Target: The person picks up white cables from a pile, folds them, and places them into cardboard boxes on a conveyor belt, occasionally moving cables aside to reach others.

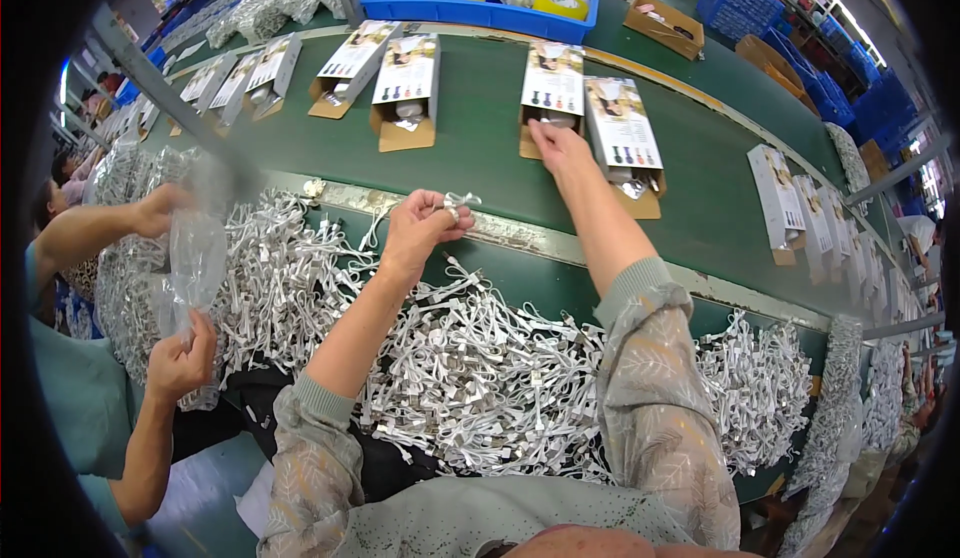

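My left hand (pixel 420 233) pinches a small coiled white USB cable (pixel 462 201) above the near metal edge of the green conveyor. Farther to the right, my right hand (pixel 562 146) reaches to the open end of a white printed box (pixel 553 73). Its fingers are drawn together at the opening, and what they grip, if anything, is hidden. Beside it on the right lies another open white box (pixel 622 123) with a brown flap folded out. A large pile of white USB cables (pixel 480 378) spreads between my forearms.
More open boxes (pixel 408 73) lie along the green conveyor (pixel 470 108). Beyond it stands a blue tray (pixel 480 20) with tape rolls. To my left, a co-worker's hands (pixel 180 358) handle a clear plastic bag (pixel 197 258). Another cable heap (pixel 755 393) lies at right.
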### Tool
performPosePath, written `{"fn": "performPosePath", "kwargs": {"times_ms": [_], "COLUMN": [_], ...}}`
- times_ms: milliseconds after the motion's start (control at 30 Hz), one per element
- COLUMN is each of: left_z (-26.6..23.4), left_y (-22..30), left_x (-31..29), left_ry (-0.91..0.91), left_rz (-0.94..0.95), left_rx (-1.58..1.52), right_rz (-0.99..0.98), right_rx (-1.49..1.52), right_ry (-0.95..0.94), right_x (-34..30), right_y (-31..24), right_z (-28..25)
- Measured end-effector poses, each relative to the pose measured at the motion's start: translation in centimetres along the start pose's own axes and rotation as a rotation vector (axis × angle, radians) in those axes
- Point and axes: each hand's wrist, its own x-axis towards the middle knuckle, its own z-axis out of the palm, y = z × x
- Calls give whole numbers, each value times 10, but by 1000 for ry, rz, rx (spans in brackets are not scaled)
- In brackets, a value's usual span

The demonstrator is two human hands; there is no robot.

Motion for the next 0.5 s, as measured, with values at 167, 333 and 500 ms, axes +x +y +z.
{"fn": "performPosePath", "kwargs": {"times_ms": [167, 333, 500], "left_z": [-42, -42, -48], "left_y": [2, 5, -9], "left_x": [17, 69, 120], "left_ry": [195, 352, 383], "left_rz": [387, 679, 686], "left_rx": [318, 1137, 1367], "right_rz": [113, -194, -335], "right_rx": [-534, -927, -853], "right_ry": [225, -177, -576], "right_x": [-112, -210, -237], "right_y": [-58, -67, -66], "right_z": [60, 49, 85]}}
